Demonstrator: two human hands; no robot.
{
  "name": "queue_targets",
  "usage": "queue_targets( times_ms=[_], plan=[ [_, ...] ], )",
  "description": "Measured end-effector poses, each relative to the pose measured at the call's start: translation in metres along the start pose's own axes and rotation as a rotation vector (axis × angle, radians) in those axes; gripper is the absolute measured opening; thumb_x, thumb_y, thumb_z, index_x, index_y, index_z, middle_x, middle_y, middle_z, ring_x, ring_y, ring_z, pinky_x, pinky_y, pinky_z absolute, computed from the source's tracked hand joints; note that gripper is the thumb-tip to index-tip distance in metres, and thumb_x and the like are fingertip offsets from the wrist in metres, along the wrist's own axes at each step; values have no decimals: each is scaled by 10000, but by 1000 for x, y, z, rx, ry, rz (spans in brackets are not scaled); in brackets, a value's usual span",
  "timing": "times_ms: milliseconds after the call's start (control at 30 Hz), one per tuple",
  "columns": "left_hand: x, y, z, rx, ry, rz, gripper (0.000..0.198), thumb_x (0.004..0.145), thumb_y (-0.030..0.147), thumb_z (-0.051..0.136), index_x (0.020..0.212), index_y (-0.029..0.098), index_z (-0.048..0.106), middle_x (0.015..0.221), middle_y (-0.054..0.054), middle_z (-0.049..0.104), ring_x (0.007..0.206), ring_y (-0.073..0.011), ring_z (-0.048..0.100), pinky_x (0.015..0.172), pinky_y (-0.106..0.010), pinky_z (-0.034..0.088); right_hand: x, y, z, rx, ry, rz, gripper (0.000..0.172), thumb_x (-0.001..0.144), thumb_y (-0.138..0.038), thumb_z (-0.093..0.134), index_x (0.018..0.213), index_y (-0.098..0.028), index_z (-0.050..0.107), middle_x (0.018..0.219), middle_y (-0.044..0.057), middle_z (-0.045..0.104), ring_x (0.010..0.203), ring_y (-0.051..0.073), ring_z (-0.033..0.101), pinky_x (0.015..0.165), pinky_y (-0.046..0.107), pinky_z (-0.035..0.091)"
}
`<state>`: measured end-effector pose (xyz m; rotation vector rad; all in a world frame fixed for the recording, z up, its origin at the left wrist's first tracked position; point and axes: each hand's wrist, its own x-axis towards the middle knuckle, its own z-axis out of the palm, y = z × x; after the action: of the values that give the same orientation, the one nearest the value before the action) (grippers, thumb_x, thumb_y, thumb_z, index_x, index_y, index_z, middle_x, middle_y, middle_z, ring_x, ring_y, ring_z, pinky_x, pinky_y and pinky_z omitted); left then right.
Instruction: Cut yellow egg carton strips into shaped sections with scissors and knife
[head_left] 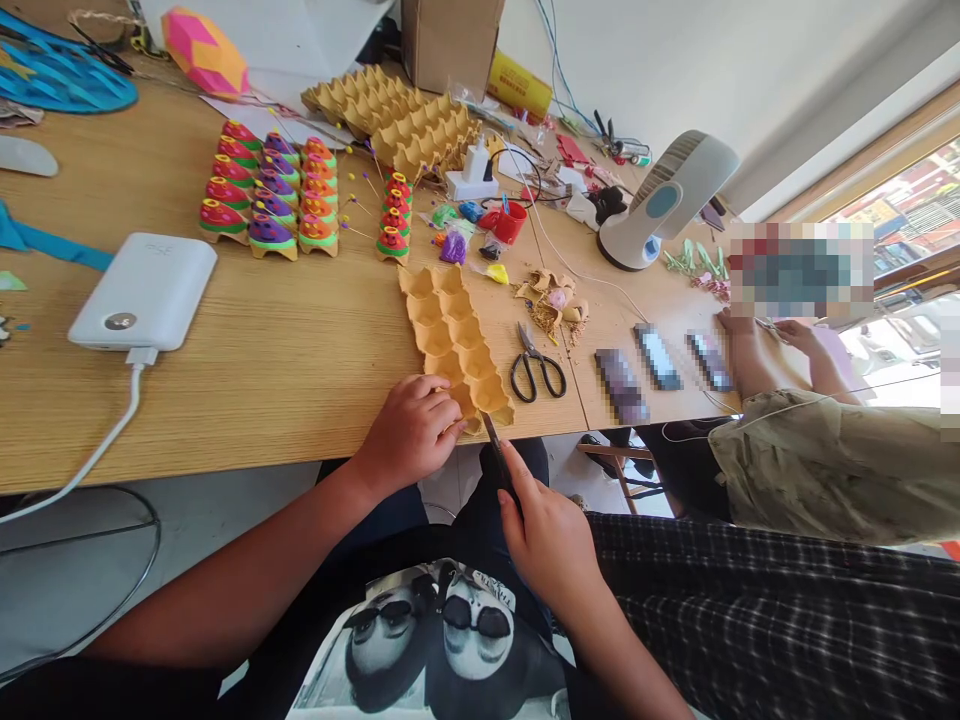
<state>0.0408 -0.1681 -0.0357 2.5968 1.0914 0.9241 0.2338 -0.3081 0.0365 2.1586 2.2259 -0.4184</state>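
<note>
A tan cardboard egg tray [448, 318], two cups wide, lies at the table's front edge. My left hand [411, 428] grips its near left corner, fingers curled over the rim. In my right hand [546, 535] is a dark-handled knife [496, 448], its blade against the tray's near end between the two rows. How deep the blade sits I cannot tell. Black-handled scissors [534, 368] rest just right of the tray. Beyond them is a heap of torn tray scraps and crumbs [555, 303].
Painted egg-tray pieces [279, 205] stand in rows at the back, near uncut trays [397, 115]. A white power bank [146, 290] with a cable lies left. A fan [664, 205] and several phones [621, 385] are on the right, beside another person's arms [750, 355].
</note>
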Motion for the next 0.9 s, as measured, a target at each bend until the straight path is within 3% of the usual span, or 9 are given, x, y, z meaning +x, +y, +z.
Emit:
queue_targets(
  times_ms=[433, 733, 900],
  plan=[
    [0, 1, -1, 7, 11, 13, 177, 991, 253, 617, 821, 218, 649, 920, -90, 727, 1177, -312, 629, 1034, -506, 498, -5, -7, 1, -92, -1, 12, 637, 1075, -230, 408, 1699, -226, 282, 1059, 71, 794, 827, 187, 747, 684, 254, 532],
    [2, 1, -2, 16, -9, 36, 214, 1010, 279, 596, 815, 217, 660, 902, -83, 735, 1169, -320, 630, 1029, -523, 496, 16, -29, -8, -209, -118, 78, 663, 1067, -230, 437, 1706, -242, 260, 877, 39, 768, 751, 199, 745, 619, 259, 493],
    [1, 2, -2, 6, -16, 12, 188, 995, 263, 603, 827, 224, 676, 929, -90, 743, 1185, -323, 625, 1035, -529, 491, 9, -24, -13, -231, -135, 52, 682, 1060, -223, 437, 1712, -237, 237, 890, 44, 763, 764, 207, 747, 608, 270, 477]
  ],
)
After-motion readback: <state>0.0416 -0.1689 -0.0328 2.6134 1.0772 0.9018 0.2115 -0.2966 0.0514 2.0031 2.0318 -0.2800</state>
